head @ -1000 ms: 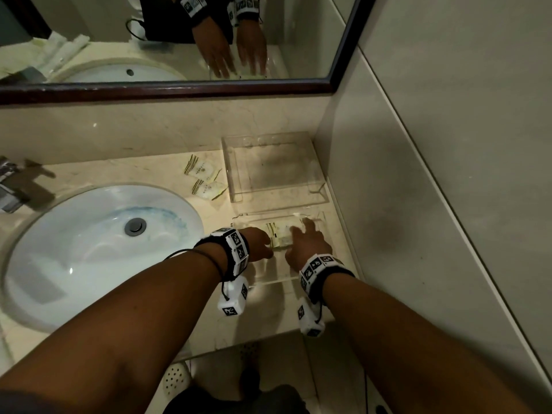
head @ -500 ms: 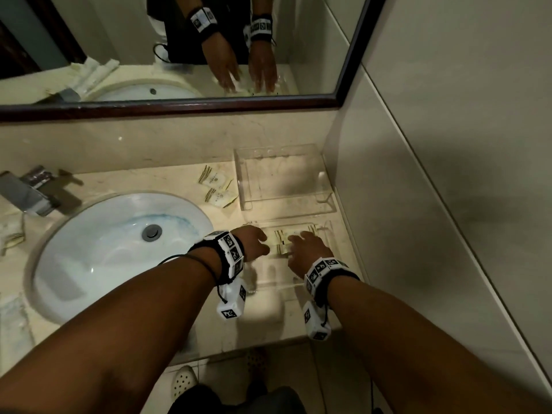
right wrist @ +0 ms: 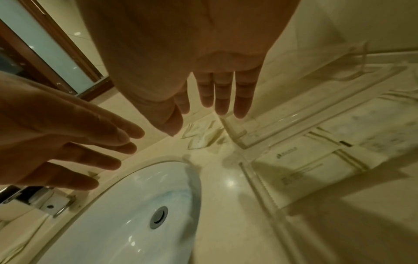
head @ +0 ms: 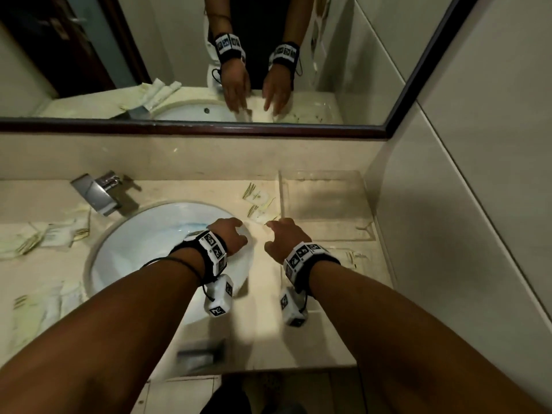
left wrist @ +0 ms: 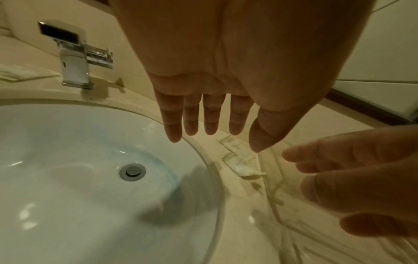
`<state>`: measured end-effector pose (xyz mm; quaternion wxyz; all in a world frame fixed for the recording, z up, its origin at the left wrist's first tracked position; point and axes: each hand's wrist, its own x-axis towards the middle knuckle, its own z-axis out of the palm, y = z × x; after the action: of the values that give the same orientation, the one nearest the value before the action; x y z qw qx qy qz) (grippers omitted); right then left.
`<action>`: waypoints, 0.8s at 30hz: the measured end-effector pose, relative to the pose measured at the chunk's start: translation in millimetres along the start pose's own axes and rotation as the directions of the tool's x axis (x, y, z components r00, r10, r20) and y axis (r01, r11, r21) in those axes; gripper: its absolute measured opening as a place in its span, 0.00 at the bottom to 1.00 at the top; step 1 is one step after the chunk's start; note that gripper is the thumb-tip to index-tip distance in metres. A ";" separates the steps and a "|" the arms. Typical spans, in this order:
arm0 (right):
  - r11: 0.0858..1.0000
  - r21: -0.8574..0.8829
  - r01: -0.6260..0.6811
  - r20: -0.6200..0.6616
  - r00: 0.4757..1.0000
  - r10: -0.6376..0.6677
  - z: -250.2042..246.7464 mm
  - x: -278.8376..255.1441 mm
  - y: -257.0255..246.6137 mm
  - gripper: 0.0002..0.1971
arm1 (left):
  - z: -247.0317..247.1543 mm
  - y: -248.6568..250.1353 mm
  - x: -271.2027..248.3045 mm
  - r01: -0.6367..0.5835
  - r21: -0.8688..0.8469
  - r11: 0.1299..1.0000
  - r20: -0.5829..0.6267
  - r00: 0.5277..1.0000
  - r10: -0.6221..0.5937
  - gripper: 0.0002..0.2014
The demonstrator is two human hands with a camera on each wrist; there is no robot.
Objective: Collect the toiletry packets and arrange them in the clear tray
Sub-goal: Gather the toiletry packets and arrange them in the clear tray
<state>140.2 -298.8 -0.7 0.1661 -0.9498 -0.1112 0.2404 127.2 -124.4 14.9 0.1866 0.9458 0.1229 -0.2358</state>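
toiletry packets (head: pixel 259 201) lie loose on the counter (head: pixel 263 339) just beyond both hands, between the far right rim of the sink (head: pixel 167 252) and the left wall of the far clear tray (head: pixel 324 194); at least 2 small cream sachets with striped ends show there, overlapping, their long sides running roughly from near left to far right. the left hand (head: pixel 228 239) hovers over the sink's right edge with fingers straight and slightly spread, holding nothing; the right hand (head: pixel 285 237) hovers beside it over the bare counter, also spread flat and empty, its fingertips reaching toward the near end of the pair. the right hand looks marginally the nearer, with the sachets lying straight ahead of it and a little left, while the left hand would have to reach ahead and to the right. a 2nd clear tray (head: pixel 337 264) sits to the right of the right wrist, nearer than the 1st, and already holds larger flat packets laid side by side. more sachets (head: pixel 44 237) are scattered on the far left of the counter, past the faucet (head: pixel 97 192), well apart from either hand. the likely next move is a short forward reach and a pinch at the sachets' near edge, then a carry right into a tray.
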 end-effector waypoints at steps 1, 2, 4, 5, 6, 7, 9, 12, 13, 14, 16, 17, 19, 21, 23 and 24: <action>1.000 0.006 -0.013 0.017 1.000 0.013 -0.5 2.3 -4.2 0.32 | -2.9 -3.0 3.9 0.005 -0.001 1.000 0.003 1.000 -0.005 0.29; 1.000 0.012 -0.022 0.030 0.999 0.022 0.4 8.6 -11.3 0.32 | -7.6 -9.0 10.1 0.011 -0.003 1.000 0.004 1.000 -0.011 0.30; 0.998 0.036 -0.050 0.054 0.997 0.048 0.9 17.7 -20.9 0.33 | -13.8 -16.4 20.7 0.011 -0.004 1.000 0.009 1.000 -0.011 0.30; 0.996 0.062 -0.069 0.066 0.996 0.065 1.5 24.9 -27.2 0.34 | -17.6 -21.2 27.9 0.011 -0.005 1.000 0.011 1.000 -0.011 0.30; 0.992 0.092 -0.092 0.072 0.994 0.085 2.8 31.3 -30.6 0.34 | -20.0 -23.4 33.8 0.011 -0.006 1.000 0.012 1.000 -0.010 0.29; 0.985 0.122 -0.119 0.078 0.991 0.110 4.5 39.9 -35.6 0.34 | -23.1 -26.7 41.3 0.005 -0.007 1.000 0.011 1.000 -0.005 0.29; 0.969 0.164 -0.183 0.098 0.981 0.169 7.8 51.0 -39.3 0.35 | -23.7 -28.2 52.7 -0.009 -0.022 1.000 0.016 1.000 0.009 0.28; 0.935 0.217 -0.280 0.146 0.957 0.252 10.8 68.4 -46.0 0.35 | -22.3 -27.5 77.5 -0.037 -0.038 0.999 0.043 0.998 0.039 0.27; 0.927 0.230 -0.297 0.156 0.951 0.267 11.6 72.4 -47.3 0.36 | -20.1 -25.6 83.9 -0.047 -0.030 0.998 0.052 0.997 0.049 0.27; 0.922 0.238 -0.306 0.160 0.948 0.274 13.5 77.1 -48.2 0.37 | -17.4 -23.6 90.9 -0.058 -0.017 0.998 0.059 0.997 0.059 0.28; 0.911 0.245 -0.333 0.172 0.939 0.297 21.0 89.6 -47.2 0.41 | -14.6 -16.8 104.5 -0.084 0.021 0.996 0.070 0.994 0.082 0.29; 0.905 0.252 -0.342 0.177 0.936 0.304 25.1 96.6 -45.6 0.43 | -15.5 -12.6 111.9 -0.095 0.041 0.995 0.079 0.993 0.091 0.29; 0.899 0.257 -0.354 0.198 0.930 0.309 27.3 101.4 -43.8 0.43 | -16.8 -5.0 123.5 -0.113 0.077 0.991 0.107 0.989 0.105 0.30; 0.902 0.233 -0.363 0.202 0.926 0.320 23.5 105.5 -43.9 0.39 | -17.5 0.7 137.3 -0.136 0.112 0.984 0.145 0.982 0.119 0.31; 0.910 0.195 -0.366 0.201 0.923 0.328 20.8 108.3 -43.7 0.36 | -16.5 4.6 148.7 -0.153 0.147 0.977 0.169 0.977 0.128 0.31; 0.910 0.186 -0.369 0.204 0.921 0.332 18.9 109.0 -43.8 0.37 | -16.2 6.5 153.4 -0.157 0.171 0.973 0.172 0.977 0.128 0.31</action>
<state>218.9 -221.7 -46.0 0.2148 -0.9062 0.0755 0.3564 267.5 -101.4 -45.4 0.1244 0.9434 0.0169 -0.3070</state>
